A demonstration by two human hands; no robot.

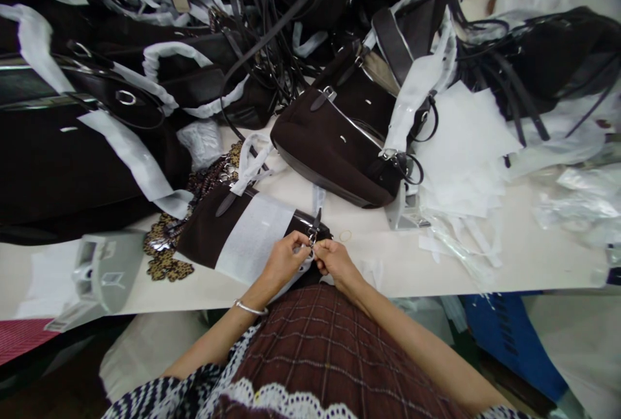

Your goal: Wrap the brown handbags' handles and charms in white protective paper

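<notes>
Near: the left hand [283, 262] and the right hand [336, 262] meet in front of the torso, fingertips almost touching. Each hand pinches, thumb against forefinger, at a small metal fitting [312, 238]. The exact part gripped by each hand is too small to tell.

Middle: the fitting sits between the two sets of fingertips, at the right end of a small dark bag [204, 222]. A short dark strap [317, 218] runs away from the fitting, on its far side. The bag's long axis runs left to right, with the right end angled slightly toward the person. The bag body extends left of the fitting; the left hand is therefore the nearer one to it. A white sheet [257, 231] wraps the bag's middle.

Far: a larger dark bag [334, 128] lies tilted on the table [436, 277], beyond both hands.
</notes>
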